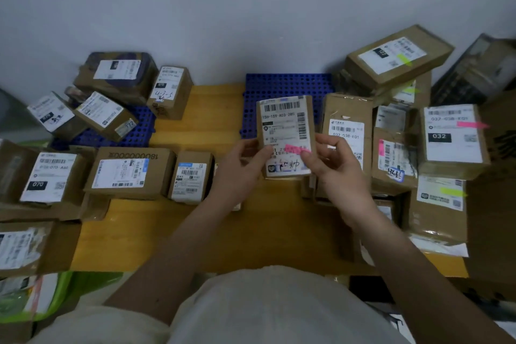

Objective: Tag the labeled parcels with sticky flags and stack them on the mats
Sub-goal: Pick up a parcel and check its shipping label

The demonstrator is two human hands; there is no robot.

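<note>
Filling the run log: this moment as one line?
left hand: holds parcel | right hand: presses pink flag | blue mat: bare

— We count two blue mats (287,86), correct?
— Confirmed. We also log three pink flags (297,149), three green flags (404,59), and two hands (240,167).

Small brown parcel (286,131) held upright over the desk, white barcode label facing up, pink sticky flag (296,150) stuck on lower label. Blue perforated mats (279,86) laid behind; flagged parcels (452,137) stacked right.
</note>
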